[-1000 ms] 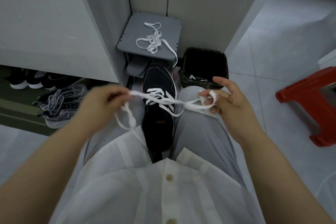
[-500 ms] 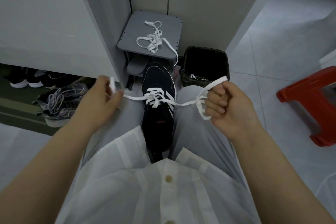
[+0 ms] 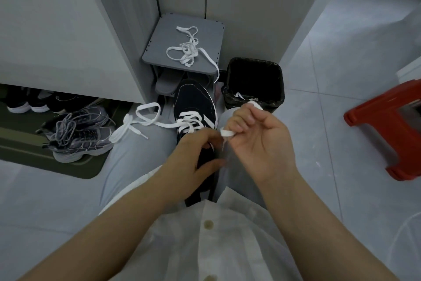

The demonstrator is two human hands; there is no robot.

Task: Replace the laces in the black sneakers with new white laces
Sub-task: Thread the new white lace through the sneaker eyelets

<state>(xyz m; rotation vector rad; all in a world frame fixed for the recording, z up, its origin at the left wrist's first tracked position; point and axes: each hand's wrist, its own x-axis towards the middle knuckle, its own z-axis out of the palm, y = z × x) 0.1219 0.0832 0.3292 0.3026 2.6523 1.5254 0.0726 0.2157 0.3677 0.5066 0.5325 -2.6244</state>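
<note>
A black sneaker (image 3: 193, 100) with white stripes stands between my knees, toe pointing away. A white lace (image 3: 145, 121) runs through its front eyelets; its left end lies loose over my left knee. My left hand (image 3: 193, 162) grips the sneaker around the tongue, thumb on the right side. My right hand (image 3: 257, 141) is curled round the lace's right end, which pokes out above and below my fist. A second white lace (image 3: 186, 52) lies tangled on a small grey stool (image 3: 159, 52) ahead.
A black bin (image 3: 276, 84) stands right of the sneaker. Grey sneakers (image 3: 77, 137) and dark shoes sit on a mat under the cabinet at left. A red plastic stool (image 3: 387, 128) is at right. Grey slippers (image 3: 168, 82) lie under the grey stool.
My left hand let go of the left lace end, which dropped over my knee, and moved right to grip the sneaker. My right hand moved slightly inward, still holding its end.
</note>
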